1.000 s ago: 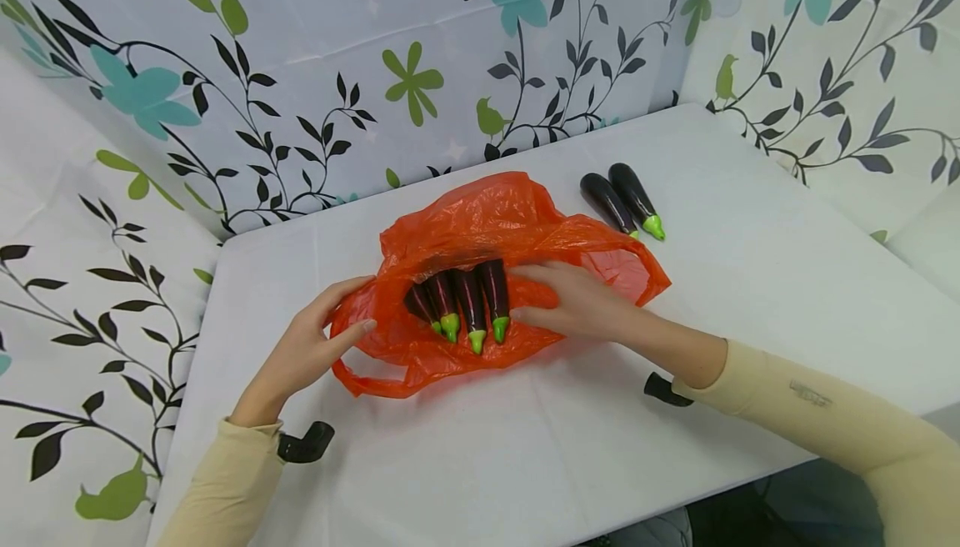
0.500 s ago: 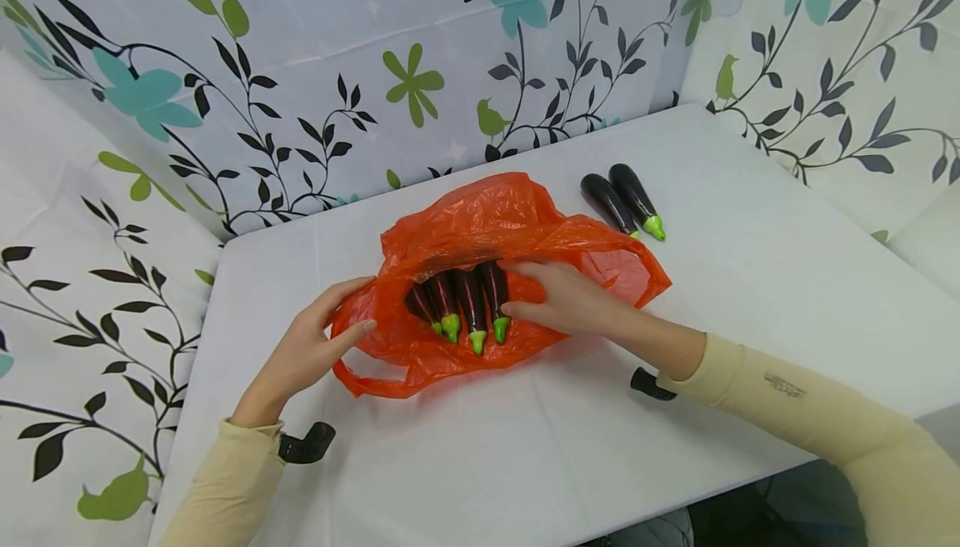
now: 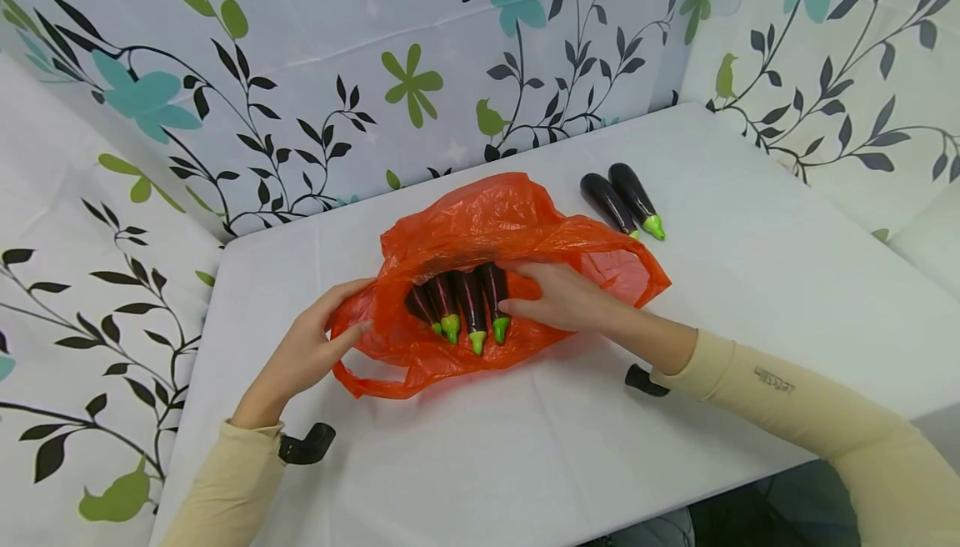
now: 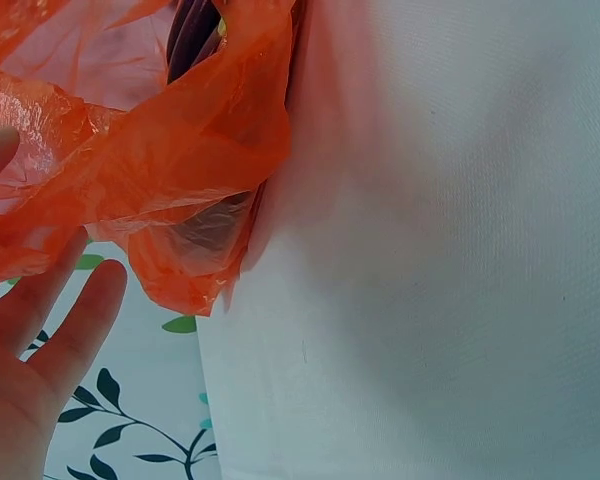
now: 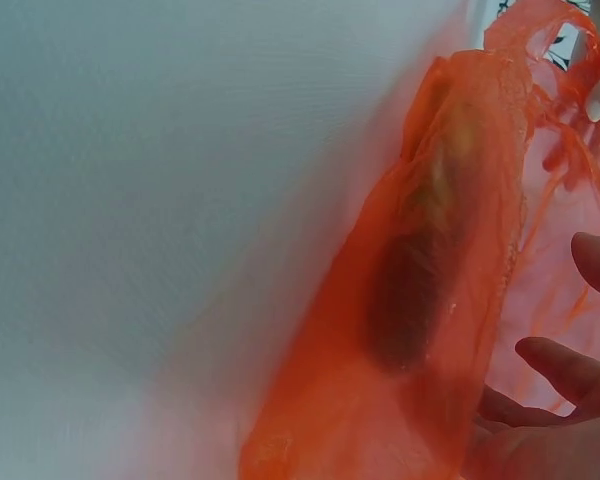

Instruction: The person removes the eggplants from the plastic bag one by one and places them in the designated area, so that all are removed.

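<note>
An orange plastic bag (image 3: pixel 480 222) lies on the white table with its mouth facing me. Inside the mouth, several dark purple eggplants (image 3: pixel 470 305) lie side by side, green stem ends towards me. My right hand (image 3: pixel 558 301) reaches into the mouth, fingers and thumb spread at the rightmost eggplant (image 3: pixel 495 297). The right wrist view shows the bag wall (image 5: pixel 380 350) beside that hand (image 5: pixel 550 430). At the bag's left edge is my left hand (image 3: pixel 311 343), thumb in front and fingers extended along the outside. In the left wrist view its fingers (image 4: pixel 85 325) look straight.
Two more eggplants (image 3: pixel 633 197) lie on the table (image 3: pixel 757 222) behind the bag's right side. A bag handle loop (image 3: pixel 375 387) extends towards me at the left. Behind the table hangs a leaf-patterned cloth (image 3: pixel 315 38).
My right hand has moved slightly left, and its thumb and fingers have come up to the rightmost eggplant. The left hand and the bag stay almost still.
</note>
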Motion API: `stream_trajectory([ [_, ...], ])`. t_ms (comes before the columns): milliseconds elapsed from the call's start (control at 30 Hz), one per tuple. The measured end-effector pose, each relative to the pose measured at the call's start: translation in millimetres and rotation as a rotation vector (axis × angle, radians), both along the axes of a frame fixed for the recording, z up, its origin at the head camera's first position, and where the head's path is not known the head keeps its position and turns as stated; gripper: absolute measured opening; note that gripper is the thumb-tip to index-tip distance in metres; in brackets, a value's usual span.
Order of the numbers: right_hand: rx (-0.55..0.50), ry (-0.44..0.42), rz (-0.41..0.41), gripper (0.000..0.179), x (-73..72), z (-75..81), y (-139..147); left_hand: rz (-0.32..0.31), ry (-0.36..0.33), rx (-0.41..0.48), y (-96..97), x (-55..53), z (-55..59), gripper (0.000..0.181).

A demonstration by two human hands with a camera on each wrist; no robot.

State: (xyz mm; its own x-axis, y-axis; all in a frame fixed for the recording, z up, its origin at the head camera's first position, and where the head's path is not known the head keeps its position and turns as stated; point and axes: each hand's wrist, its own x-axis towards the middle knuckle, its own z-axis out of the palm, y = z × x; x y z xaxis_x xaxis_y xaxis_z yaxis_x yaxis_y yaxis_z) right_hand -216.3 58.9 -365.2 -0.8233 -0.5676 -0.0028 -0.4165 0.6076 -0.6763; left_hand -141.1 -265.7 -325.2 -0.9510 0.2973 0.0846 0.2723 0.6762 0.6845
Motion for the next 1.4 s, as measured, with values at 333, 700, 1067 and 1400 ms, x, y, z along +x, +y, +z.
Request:
stream_trajectory([
  [333, -0.003, 0.039, 0.020, 0.063, -5.5, -5.4, -8, -0.003, -0.017, 0.019, -0.7, -0.6, -1.2, 0.050],
  [700, 0.049, 0.033, 0.016, 0.065, -9.1, -12.8, -17, 0.018, -0.041, 0.005, 0.5, 0.2, -0.4, 0.050],
  [1067, 0.076, 0.061, 0.002, 0.064, -12.4, -20.0, -21, 0.016, -0.041, 0.014, -8.9, -7.1, -15.0, 0.052],
  [1400, 0.095, 0.042, -0.012, 0.064, -14.3, -22.4, -24, 0.002, -0.028, 0.014, -18.1, -12.8, -27.2, 0.052],
])
